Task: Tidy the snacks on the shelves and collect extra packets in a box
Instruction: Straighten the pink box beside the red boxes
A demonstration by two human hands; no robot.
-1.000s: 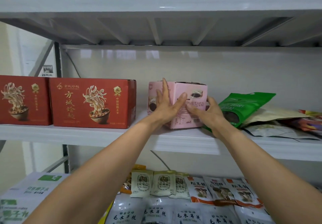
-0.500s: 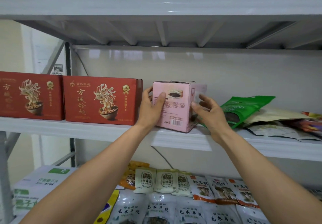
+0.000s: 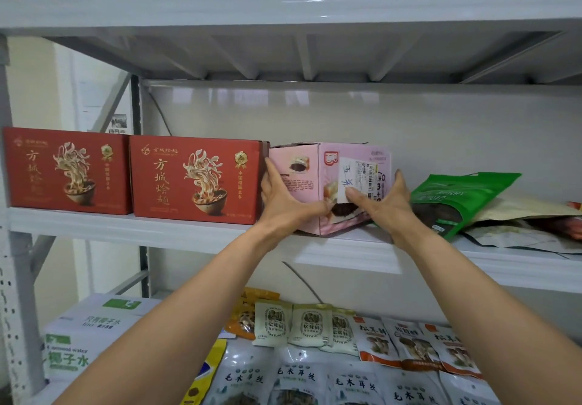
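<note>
Left hand [image 3: 283, 198] and right hand [image 3: 382, 204] grip the pink box [image 3: 302, 165], fingers spread round its sides, probably to square it against the red box [image 3: 195, 177] beside the left fingers.

My pink box [image 3: 302, 184] stands corner-first at the front edge of the middle shelf [image 3: 189, 231], a white label on its right face, clasped between my left hand [image 3: 283, 203] and right hand [image 3: 384, 206]. A green pouch [image 3: 456, 193] lies just right of it.
</note>
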